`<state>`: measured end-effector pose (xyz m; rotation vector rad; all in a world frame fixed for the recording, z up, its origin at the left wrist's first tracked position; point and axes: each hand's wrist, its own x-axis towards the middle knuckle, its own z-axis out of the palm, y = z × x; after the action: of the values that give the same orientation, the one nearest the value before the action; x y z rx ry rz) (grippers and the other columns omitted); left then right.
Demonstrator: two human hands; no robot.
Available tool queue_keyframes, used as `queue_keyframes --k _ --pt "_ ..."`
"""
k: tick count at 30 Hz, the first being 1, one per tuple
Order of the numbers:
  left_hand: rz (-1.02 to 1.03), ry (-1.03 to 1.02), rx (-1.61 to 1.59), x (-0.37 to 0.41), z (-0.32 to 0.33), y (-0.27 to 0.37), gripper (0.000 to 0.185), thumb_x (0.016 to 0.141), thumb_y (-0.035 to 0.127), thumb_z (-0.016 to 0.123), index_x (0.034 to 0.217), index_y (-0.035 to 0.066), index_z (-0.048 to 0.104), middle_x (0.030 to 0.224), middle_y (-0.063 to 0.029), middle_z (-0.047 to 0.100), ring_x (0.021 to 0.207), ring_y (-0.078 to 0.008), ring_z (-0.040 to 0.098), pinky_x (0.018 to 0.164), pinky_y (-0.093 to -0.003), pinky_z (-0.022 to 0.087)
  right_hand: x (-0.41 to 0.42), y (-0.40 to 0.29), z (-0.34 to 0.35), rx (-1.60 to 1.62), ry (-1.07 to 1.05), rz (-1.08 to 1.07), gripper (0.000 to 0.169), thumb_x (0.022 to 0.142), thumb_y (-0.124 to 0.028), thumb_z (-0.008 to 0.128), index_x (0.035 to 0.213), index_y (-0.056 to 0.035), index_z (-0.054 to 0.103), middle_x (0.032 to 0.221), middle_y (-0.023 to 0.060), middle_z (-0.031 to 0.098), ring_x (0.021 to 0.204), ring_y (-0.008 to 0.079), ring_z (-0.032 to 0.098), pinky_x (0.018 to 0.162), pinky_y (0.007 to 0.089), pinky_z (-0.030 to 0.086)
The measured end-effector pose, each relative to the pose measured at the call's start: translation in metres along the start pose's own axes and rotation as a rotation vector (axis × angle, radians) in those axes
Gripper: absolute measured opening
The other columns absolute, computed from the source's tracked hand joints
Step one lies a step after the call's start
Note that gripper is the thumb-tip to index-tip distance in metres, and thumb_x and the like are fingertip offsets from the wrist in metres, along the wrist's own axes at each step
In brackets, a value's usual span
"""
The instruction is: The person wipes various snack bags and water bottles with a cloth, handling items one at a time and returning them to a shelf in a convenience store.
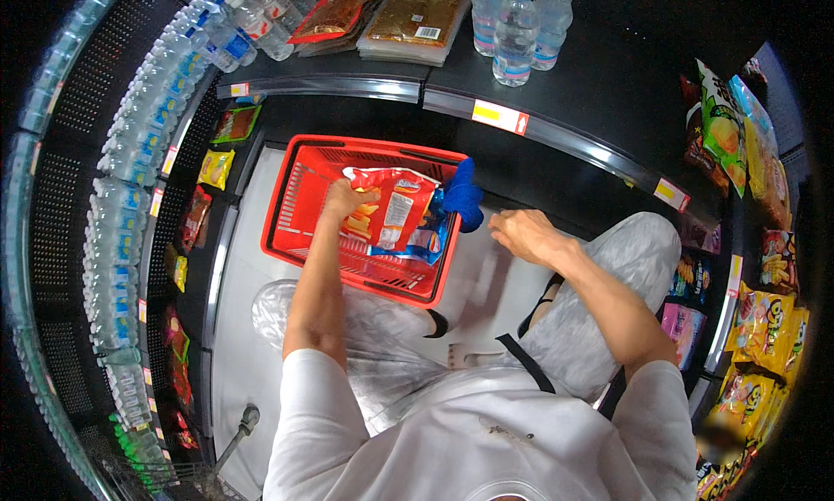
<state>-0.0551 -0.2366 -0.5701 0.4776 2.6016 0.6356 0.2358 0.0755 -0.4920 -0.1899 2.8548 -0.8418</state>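
A red plastic shopping basket (277, 240) sits on the pale floor before me. Inside it, my left hand (345, 200) grips the left side of a red snack bag (397, 208) with fries pictured on it. Partly under that bag lies a blue snack packet (427, 244). A dark blue, cloth-like bundle (464, 195) hangs over the basket's right rim. To the right of the bundle and apart from it, my right hand (531, 236) is held with its fingers curled in. Nothing shows in its fingers, and its palm is hidden.
A black shelf (599, 97) crosses ahead, bearing water bottles (515, 35) and flat brown food packs (417, 19). Bottle rows (120, 260) and low snack packets (216, 169) line the left. Yellow snack bags (759, 325) stand right. A wire cart (215, 478) is behind at lower left.
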Motion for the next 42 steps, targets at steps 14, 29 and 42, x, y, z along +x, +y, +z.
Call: queue_keyframes --k 14,29,42 --pt "0.526 0.070 -1.643 -0.130 -0.143 0.106 0.037 0.093 0.031 0.066 0.121 0.007 0.060 0.112 -0.0065 0.066 0.107 -0.0242 0.062 0.097 -0.0407 0.049 0.013 -0.053 -0.032 0.962 0.056 0.055 0.050 0.100 -0.043 0.054 0.133 -0.0057 0.055 0.117 0.0109 0.064 0.107 0.0183 0.062 0.078 0.0310 0.054" --pt "1.621 -1.525 -1.703 -0.077 -0.072 0.336 0.012 0.099 0.017 0.055 0.099 0.006 0.057 0.080 -0.0006 0.055 0.078 -0.0150 0.056 0.080 -0.0310 0.044 -0.047 -0.118 -0.085 1.426 0.053 -0.238 0.062 0.090 -0.030 0.072 0.134 0.0044 0.045 0.113 0.0120 0.065 0.095 0.0201 0.067 0.070 0.0344 0.062" --pt "0.832 -0.385 -1.504 -0.192 -0.100 0.321 0.090 0.091 0.072 0.043 0.145 0.000 0.035 0.142 -0.0151 0.050 0.132 -0.0263 0.048 0.108 -0.0391 0.041 -0.115 -0.084 -0.151 1.218 0.877 -0.257 0.061 0.089 -0.017 0.073 0.139 -0.0008 0.043 0.115 0.0102 0.064 0.095 0.0179 0.067 0.070 0.0327 0.061"
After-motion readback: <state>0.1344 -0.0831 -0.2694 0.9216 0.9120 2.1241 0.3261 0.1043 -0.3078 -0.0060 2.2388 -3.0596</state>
